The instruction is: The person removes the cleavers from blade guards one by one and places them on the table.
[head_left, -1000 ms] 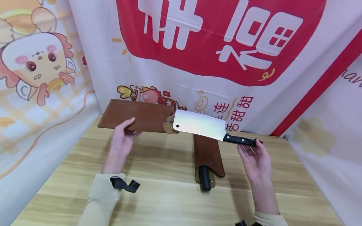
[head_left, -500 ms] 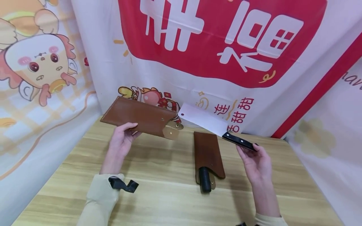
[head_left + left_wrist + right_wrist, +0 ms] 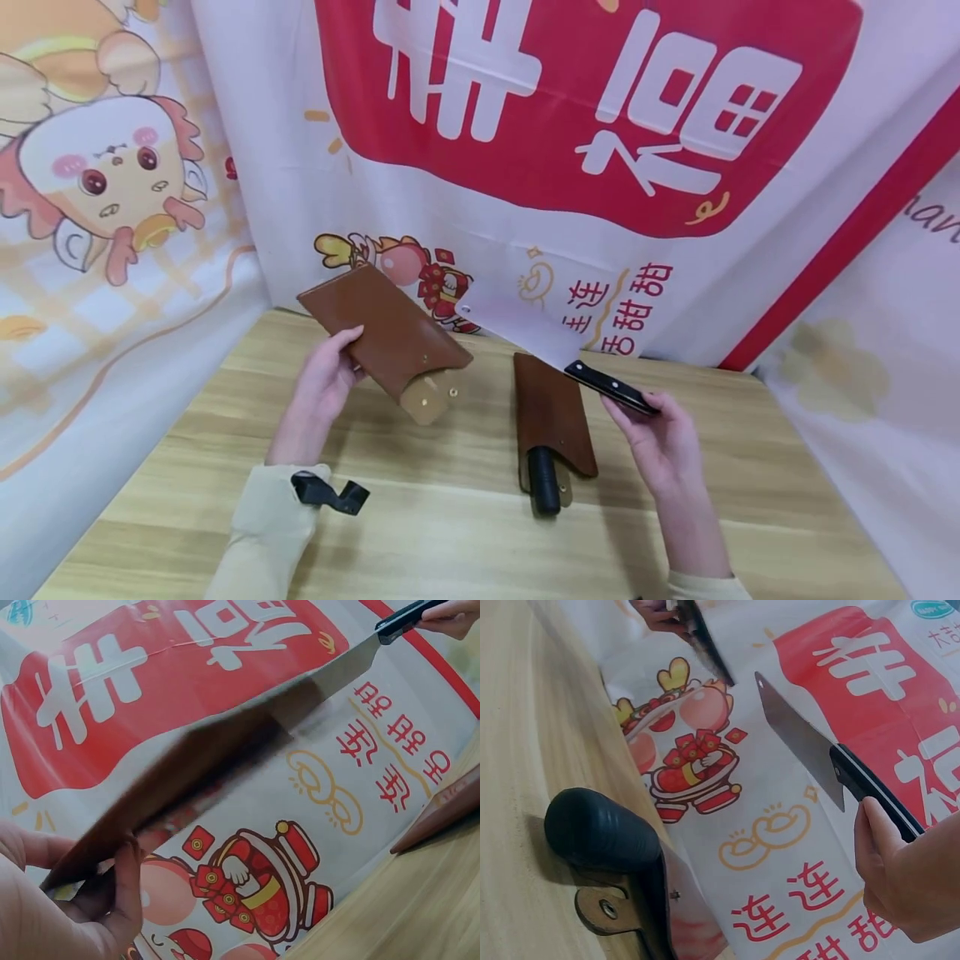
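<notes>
My left hand (image 3: 324, 379) pinches the long edge of a brown leather knife sheath (image 3: 382, 329), thumb on its front face. The sheath's mouth, with tan snap tabs (image 3: 431, 396), points down to the right. In my right hand (image 3: 663, 442) is a cleaver (image 3: 525, 329), gripped by its black riveted handle (image 3: 611, 385); its broad blade points up to the left. Blade tip and sheath mouth are apart in the head view. The right wrist view shows the whole cleaver blade (image 3: 799, 735) bare, with the sheath (image 3: 701, 641) edge-on beyond it.
A second brown sheath (image 3: 551, 404) lies on the wooden table (image 3: 450, 533) between the hands, with a black handle (image 3: 543, 481) sticking out toward me. A printed cloth (image 3: 285, 192) hangs behind the table, and more cloth (image 3: 877, 400) hangs at the sides.
The left hand has turned the sheath so its mouth dips down to the right. The cleaver has tilted tip-up and shifted left and slightly down with the right hand.
</notes>
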### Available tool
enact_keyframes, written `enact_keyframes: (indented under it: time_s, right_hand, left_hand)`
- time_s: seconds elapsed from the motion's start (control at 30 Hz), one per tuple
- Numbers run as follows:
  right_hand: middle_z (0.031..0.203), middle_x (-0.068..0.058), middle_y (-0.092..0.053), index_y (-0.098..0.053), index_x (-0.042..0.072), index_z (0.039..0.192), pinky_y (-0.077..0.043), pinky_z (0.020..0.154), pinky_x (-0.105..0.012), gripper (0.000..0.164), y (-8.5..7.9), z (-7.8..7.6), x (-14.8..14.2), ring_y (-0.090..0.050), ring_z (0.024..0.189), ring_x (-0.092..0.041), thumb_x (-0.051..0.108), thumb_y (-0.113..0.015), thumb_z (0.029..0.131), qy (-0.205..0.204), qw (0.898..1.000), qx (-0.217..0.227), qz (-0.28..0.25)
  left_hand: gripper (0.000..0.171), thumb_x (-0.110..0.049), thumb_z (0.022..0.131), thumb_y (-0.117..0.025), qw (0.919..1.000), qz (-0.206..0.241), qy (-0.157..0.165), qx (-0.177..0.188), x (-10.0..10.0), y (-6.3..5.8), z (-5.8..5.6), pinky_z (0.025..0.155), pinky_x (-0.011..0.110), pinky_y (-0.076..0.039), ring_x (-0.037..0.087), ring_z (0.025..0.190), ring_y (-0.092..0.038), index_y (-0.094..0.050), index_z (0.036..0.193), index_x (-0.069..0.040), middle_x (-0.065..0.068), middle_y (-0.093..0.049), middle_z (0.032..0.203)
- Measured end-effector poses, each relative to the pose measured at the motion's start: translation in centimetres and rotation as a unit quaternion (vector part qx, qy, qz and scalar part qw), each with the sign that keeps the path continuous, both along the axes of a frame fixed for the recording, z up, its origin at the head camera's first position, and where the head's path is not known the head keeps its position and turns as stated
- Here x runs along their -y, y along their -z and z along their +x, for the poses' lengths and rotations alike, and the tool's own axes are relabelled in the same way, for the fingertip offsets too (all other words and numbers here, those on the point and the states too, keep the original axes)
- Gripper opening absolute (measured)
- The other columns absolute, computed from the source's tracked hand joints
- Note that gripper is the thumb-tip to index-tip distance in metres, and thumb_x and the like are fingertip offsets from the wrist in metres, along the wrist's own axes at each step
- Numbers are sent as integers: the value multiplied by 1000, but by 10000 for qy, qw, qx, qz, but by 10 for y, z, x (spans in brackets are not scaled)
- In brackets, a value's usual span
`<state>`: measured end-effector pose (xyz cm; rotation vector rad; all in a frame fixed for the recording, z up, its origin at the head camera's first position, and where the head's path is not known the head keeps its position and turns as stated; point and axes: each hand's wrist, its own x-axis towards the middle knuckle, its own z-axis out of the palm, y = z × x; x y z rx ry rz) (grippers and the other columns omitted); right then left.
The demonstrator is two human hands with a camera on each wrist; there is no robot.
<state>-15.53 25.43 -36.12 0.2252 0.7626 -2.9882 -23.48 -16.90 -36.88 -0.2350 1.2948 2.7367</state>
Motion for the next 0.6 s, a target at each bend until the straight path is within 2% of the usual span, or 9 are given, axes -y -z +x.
enact_keyframes:
  time_s: [0.17,0.3,0.4,0.47,0.6]
  right_hand:
    - [118,-29,-61,-46,-13,117,-41,111,-51,19,1,-1,7,-68,109,-37,-3,-33,107,-242,9996,-98,128]
    - [123,-26,-59,-52,-11,117,-42,111,-48,21,2,-3,13,-67,112,-34,-2,-36,107,-427,9977,-90,515]
    - [127,-22,-54,-48,-8,121,-41,112,-47,21,4,-4,18,-65,114,-30,-2,-35,106,-439,9948,73,919]
    - [133,-22,-49,-43,-7,126,-41,112,-46,24,5,-4,22,-64,115,-29,-3,-34,104,-408,9931,182,1081]
    - [147,-23,-33,-32,-7,136,-41,113,-44,35,7,-5,27,-64,116,-28,-5,-29,101,-484,9924,295,1095]
  left_hand:
    - [16,-16,109,-52,9981,-604,16,103,-3,2,-4,95,26,-48,8,99,-63,-50,122,-7,-6,-66,102]
    - [16,-14,108,-53,9954,-913,-70,265,-7,6,-6,107,26,-41,11,108,-54,-51,122,-6,0,-56,118]
    - [22,-8,107,-50,9931,-1115,-102,337,-8,7,-4,112,28,-36,12,111,-49,-49,128,-2,3,-49,125]
    - [34,-6,106,-49,9918,-1224,-72,367,-8,8,-3,115,31,-33,14,113,-47,-45,138,2,4,-47,128]
    - [56,-7,107,-48,9906,-1313,60,368,-8,9,-2,118,34,-30,15,116,-45,-28,157,4,4,-45,133]
